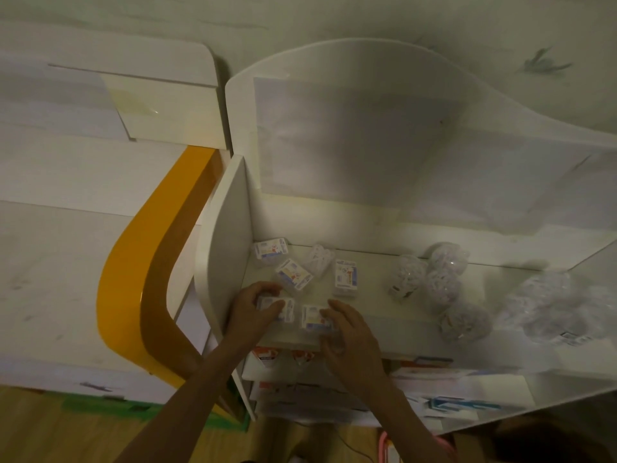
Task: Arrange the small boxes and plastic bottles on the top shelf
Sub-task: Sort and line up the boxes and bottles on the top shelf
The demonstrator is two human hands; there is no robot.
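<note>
Head view: our left hand (257, 309) grips one small box (278, 307), right hand (347, 332) grips another box (312, 316), at top shelf (367, 295) front-left corner.

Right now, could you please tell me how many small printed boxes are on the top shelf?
5: back-left corner box, tilted box, upright middle box, one under the left hand, one under the right hand. Others may be hidden.

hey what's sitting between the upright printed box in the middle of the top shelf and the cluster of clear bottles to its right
Nothing: in the head view, only bare top shelf lies between the upright box and the clear bottles.
</note>
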